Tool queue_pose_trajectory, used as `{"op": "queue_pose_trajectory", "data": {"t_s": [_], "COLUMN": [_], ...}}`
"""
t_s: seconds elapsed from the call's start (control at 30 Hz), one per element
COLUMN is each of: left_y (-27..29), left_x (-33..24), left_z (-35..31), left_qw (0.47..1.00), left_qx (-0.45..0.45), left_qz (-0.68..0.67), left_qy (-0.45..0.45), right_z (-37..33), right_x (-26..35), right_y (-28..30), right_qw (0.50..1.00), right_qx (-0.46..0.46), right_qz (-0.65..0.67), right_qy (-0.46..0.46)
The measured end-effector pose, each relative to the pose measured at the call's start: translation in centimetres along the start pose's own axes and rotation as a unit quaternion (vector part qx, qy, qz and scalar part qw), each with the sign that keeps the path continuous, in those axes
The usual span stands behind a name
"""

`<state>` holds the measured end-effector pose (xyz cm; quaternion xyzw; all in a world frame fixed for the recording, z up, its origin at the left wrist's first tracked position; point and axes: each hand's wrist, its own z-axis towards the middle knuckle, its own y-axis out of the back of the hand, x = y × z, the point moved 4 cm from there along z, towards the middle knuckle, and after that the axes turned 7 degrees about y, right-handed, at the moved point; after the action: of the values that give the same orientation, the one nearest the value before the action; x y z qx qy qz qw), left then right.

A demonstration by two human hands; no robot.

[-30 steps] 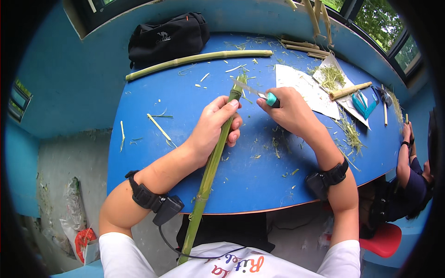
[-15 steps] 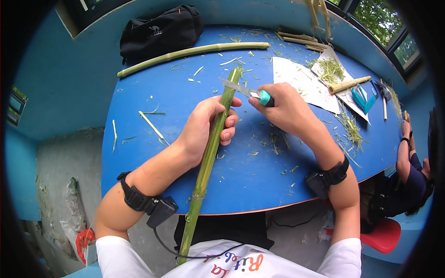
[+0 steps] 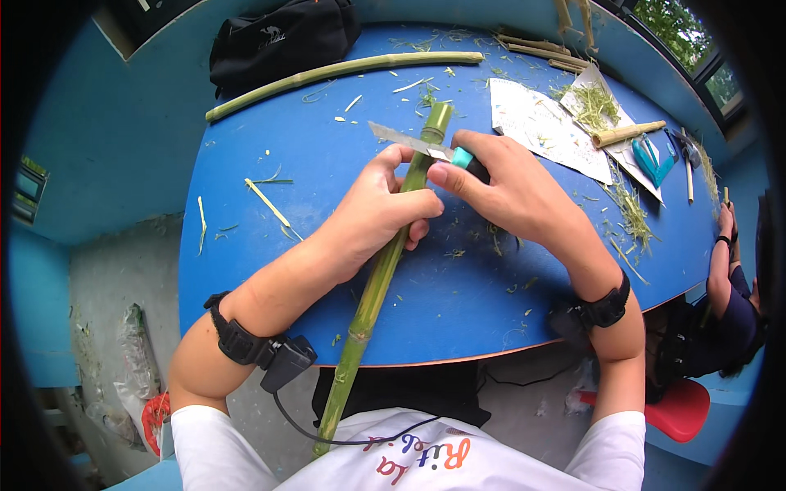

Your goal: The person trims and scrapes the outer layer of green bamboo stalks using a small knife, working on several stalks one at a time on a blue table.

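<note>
A long green bamboo pole point(image 3: 370, 315) slants from my lap up over the table, its pale stripes showing where skin is shaved off. My left hand point(image 3: 389, 200) is wrapped round it below the upper joint. My right hand point(image 3: 503, 184) grips a utility knife point(image 3: 463, 157) with a teal and black handle. Its blade lies across the pole just below that joint, the tip pointing left beyond the pole. The right thumb rests close to the pole's side. Part of the knife handle is hidden in my palm.
On the blue table point(image 3: 270, 176) lie scattered shavings, another bamboo pole point(image 3: 344, 72) and a black bag point(image 3: 282, 41). Papers point(image 3: 544, 123) with shavings, a short bamboo piece point(image 3: 629, 132) and a teal tool point(image 3: 652, 164) are at right. Another person point(image 3: 720, 286) sits beyond, beside a red stool point(image 3: 684, 413).
The knife has moved down and left onto the pole, its blade now crossing it. The pole's top has shifted right, and my left hand has turned and closed further round it.
</note>
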<state>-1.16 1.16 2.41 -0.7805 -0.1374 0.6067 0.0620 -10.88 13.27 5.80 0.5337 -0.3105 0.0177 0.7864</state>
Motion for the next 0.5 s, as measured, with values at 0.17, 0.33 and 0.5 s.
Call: {"op": "queue_pose_trajectory", "data": {"t_s": [0.17, 0.33, 0.5], "left_y": [-0.2, -0.1, 1.1], "left_x": [-0.1, -0.3, -0.2], "left_z": [0.1, -0.1, 0.4], "left_qw": [0.994, 0.995, 0.988], "left_qx": [0.015, 0.001, -0.002], "left_qz": [0.032, -0.011, -0.144], "left_qy": [0.107, 0.099, 0.047], "right_z": [0.4, 0.9, 0.8], "right_x": [-0.5, -1.3, -1.0], "right_y": [1.0, 1.4, 1.1], "right_qw": [0.994, 0.999, 0.999], "right_qx": [-0.09, -0.042, -0.026], "right_qz": [-0.035, -0.023, -0.012], "right_qy": [0.042, -0.02, -0.023]}}
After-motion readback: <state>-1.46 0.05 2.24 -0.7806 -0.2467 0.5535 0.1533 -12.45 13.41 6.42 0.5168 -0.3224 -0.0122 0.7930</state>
